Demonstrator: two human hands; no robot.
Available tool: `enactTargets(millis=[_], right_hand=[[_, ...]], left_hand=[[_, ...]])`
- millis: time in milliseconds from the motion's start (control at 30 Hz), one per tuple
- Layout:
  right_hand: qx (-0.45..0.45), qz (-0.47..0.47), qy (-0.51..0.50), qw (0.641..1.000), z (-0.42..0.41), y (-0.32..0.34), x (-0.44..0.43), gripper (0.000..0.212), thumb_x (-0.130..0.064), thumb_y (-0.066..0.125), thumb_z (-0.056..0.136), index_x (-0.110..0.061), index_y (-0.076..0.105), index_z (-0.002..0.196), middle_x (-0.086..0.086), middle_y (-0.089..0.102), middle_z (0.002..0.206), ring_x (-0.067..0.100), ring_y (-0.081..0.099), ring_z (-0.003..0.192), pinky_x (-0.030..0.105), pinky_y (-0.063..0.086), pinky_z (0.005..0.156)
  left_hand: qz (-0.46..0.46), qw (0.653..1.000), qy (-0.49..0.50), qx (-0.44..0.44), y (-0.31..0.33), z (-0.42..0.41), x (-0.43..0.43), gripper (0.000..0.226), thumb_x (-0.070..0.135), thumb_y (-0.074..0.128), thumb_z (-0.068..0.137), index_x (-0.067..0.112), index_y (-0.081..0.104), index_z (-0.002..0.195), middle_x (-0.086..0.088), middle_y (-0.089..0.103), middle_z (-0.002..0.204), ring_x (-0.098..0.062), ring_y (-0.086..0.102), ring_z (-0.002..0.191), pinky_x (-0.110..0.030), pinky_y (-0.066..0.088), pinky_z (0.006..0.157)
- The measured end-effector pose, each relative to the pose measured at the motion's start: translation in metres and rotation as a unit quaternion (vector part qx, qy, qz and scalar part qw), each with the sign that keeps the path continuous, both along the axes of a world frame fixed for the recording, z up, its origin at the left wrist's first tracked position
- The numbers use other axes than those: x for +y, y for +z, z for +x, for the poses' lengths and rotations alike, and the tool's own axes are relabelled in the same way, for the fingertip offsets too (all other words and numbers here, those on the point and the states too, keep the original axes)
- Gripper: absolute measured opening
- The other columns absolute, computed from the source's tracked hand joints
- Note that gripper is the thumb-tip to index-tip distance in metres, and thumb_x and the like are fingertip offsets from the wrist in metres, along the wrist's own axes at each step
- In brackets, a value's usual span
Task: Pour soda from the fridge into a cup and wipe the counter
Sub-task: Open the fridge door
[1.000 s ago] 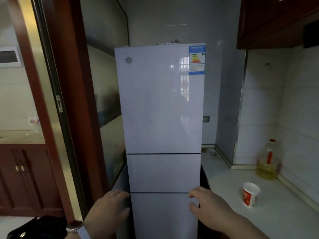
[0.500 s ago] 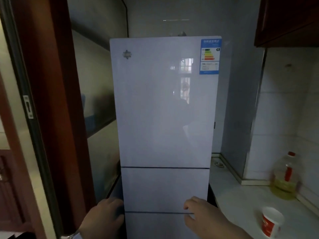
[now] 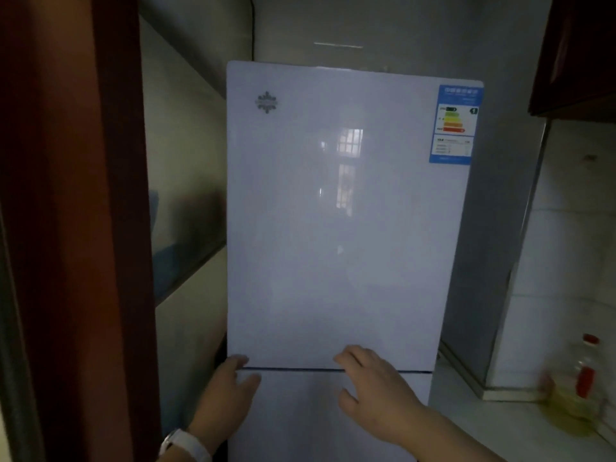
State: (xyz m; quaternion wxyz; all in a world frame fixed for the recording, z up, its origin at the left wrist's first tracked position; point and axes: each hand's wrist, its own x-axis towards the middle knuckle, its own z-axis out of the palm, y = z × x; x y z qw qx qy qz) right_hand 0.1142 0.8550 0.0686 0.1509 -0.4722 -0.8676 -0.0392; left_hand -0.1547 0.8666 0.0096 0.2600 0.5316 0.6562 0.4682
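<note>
The white fridge stands straight before you, doors closed. Your left hand rests at its left edge and your right hand at mid-front, both with fingers loosely spread over the seam beneath the upper door, gripping nothing.

The scene is dim and grainy. The glossy white fridge door is the brightest surface, and a pale reflection of a barred window shows near its middle as soft glare. The wooden door frame on the left sits in deep shadow. The oil bottle at far right is smeared by blur, and straight lines bow toward the edges.
</note>
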Motion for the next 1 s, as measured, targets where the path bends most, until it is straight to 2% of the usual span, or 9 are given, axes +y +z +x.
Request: enactTargets(millis=[133,300,367,467,567,733,833,933,1000], right_hand=[[-0.011,0.046,-0.007,0.999,-0.017,0.015,0.029,0.058,-0.038,0.041,0.099,-0.021,0.027,0.152,-0.001,0.02,0.159,0.017,0.02,0.146,0.03,0.017,0.116],[-0.035,0.099,-0.019,0.994,-0.03,0.028,0.072,0.059,-0.043,0.052,0.08,-0.018,0.05,0.134,0.01,0.056,0.139,0.028,0.058,0.123,0.04,0.047,0.098],[-0.058,0.13,-0.013,0.99,-0.036,0.032,0.091,0.068,-0.042,0.061,0.075,-0.017,0.049,0.136,0.013,0.053,0.142,0.032,0.055,0.127,0.044,0.041,0.103],[-0.079,0.171,-0.005,0.982,-0.047,0.043,0.115,0.075,-0.042,0.06,0.079,-0.017,0.041,0.146,0.014,0.037,0.155,0.034,0.038,0.141,0.05,0.02,0.111],[-0.1,0.18,-0.007,0.979,-0.056,0.049,0.136,0.074,-0.046,0.05,0.078,-0.018,0.04,0.146,0.013,0.036,0.156,0.033,0.037,0.141,0.052,0.024,0.112],[-0.057,0.224,-0.002,0.973,-0.069,0.048,0.17,0.076,-0.045,0.052,0.079,-0.018,0.031,0.148,0.012,0.032,0.158,0.033,0.032,0.144,0.055,0.027,0.114],[-0.041,0.24,0.003,0.97,-0.076,0.041,0.185,0.077,-0.043,0.058,0.078,-0.018,0.034,0.147,0.013,0.033,0.157,0.033,0.032,0.143,0.057,0.026,0.113],[-0.043,0.263,0.021,0.964,-0.079,0.031,0.201,0.076,-0.042,0.057,0.079,-0.018,0.035,0.148,0.013,0.028,0.159,0.034,0.028,0.145,0.058,0.02,0.114],[-0.038,0.266,0.026,0.963,-0.08,0.026,0.211,0.074,-0.04,0.056,0.08,-0.018,0.036,0.148,0.013,0.027,0.16,0.034,0.028,0.145,0.058,0.022,0.115]], left_hand=[[0.006,0.99,0.021,-0.138,0.028,0.003,0.038,0.045,0.016,0.064,0.092,0.008,0.048,0.133,-0.009,0.051,0.13,-0.029,0.051,0.12,-0.036,0.04,0.099],[0.042,0.969,0.065,-0.236,0.065,0.005,0.071,0.06,0.027,0.062,0.094,0.009,0.034,0.144,-0.014,0.044,0.143,-0.032,0.048,0.124,-0.036,0.039,0.098],[0.065,0.964,0.075,-0.247,0.074,0.005,0.082,0.068,0.034,0.063,0.093,0.01,0.029,0.147,-0.011,0.044,0.143,-0.03,0.05,0.121,-0.038,0.041,0.1],[0.111,0.96,0.075,-0.245,0.084,0.007,0.094,0.064,0.033,0.064,0.092,0.009,0.034,0.143,-0.002,0.05,0.121,-0.021,0.052,0.102,-0.032,0.043,0.09],[0.128,0.962,0.083,-0.225,0.093,0.008,0.11,0.063,0.039,0.067,0.088,0.013,0.04,0.138,0.001,0.053,0.124,-0.019,0.055,0.1,-0.033,0.045,0.088],[0.128,0.975,0.114,-0.142,0.091,0.005,0.136,0.084,0.053,0.074,0.077,0.02,0.033,0.143,0.0,0.048,0.135,-0.024,0.05,0.118,-0.047,0.043,0.103],[0.133,0.973,0.124,-0.143,0.087,-0.001,0.147,0.076,0.049,0.078,0.075,0.02,0.04,0.135,0.004,0.052,0.125,-0.02,0.054,0.108,-0.045,0.047,0.097],[0.128,0.972,0.122,-0.156,0.071,-0.014,0.168,0.093,0.073,0.075,0.059,0.021,0.048,0.132,0.0,0.06,0.126,-0.02,0.063,0.104,-0.049,0.055,0.088],[0.117,0.972,0.115,-0.168,0.059,-0.024,0.184,0.099,0.076,0.075,0.056,0.02,0.047,0.133,-0.001,0.061,0.125,-0.021,0.063,0.104,-0.049,0.056,0.086]])
